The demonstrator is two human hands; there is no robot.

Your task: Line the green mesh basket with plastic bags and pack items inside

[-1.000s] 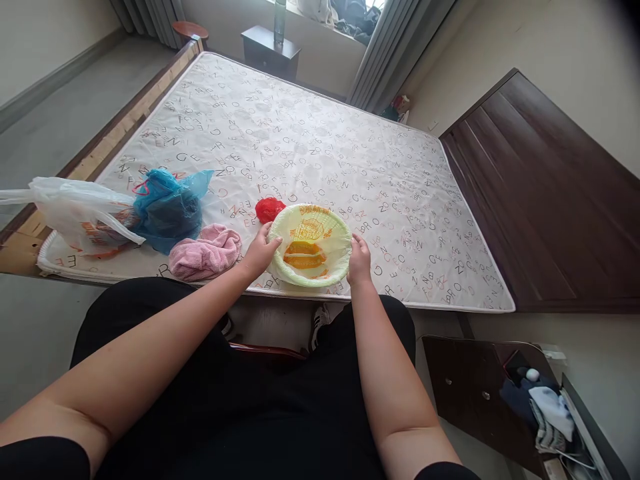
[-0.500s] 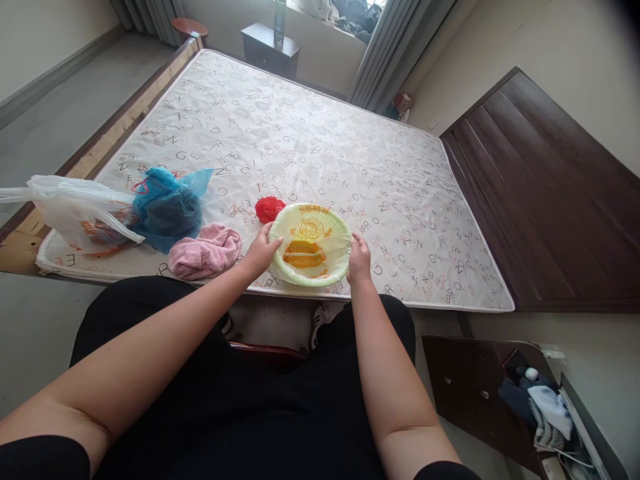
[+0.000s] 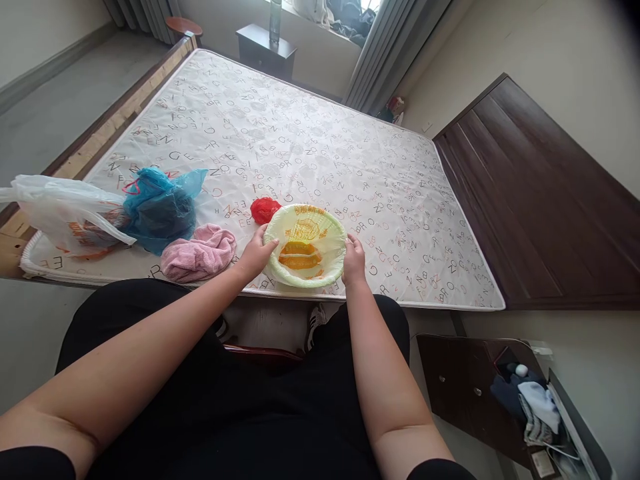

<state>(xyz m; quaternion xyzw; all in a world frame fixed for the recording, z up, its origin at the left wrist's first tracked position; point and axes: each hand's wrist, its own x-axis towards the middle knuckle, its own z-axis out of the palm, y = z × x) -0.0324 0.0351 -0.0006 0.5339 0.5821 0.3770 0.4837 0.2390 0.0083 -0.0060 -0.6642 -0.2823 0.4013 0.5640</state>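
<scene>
Between my hands is a round basin-like container (image 3: 330, 257), pale yellow-green, with orange print showing on its inside. My left hand (image 3: 257, 253) grips its left rim, thumb over the edge. On the opposite side my right hand (image 3: 354, 259) holds the right rim, fingers bent around it. Just beyond the left rim lies a crumpled red bundle (image 3: 265, 211). A pink towel (image 3: 200, 253) is heaped left of my left hand. The container is at the near edge of the patterned mattress (image 3: 320, 153); whether it rests there fully I cannot tell.
At the left stand a white plastic bag (image 3: 65, 213) and a blue plastic bag (image 3: 163, 210). A dark headboard (image 3: 540, 200) rises on the right. Below it, a brown cabinet (image 3: 450, 360) carries folded clothes (image 3: 535, 400). A far nightstand (image 3: 265, 50) holds a bottle (image 3: 275, 23).
The whole view has shifted slightly, so things appear a little further left. Both hands keep their hold on the container, with no clear change in grip.
</scene>
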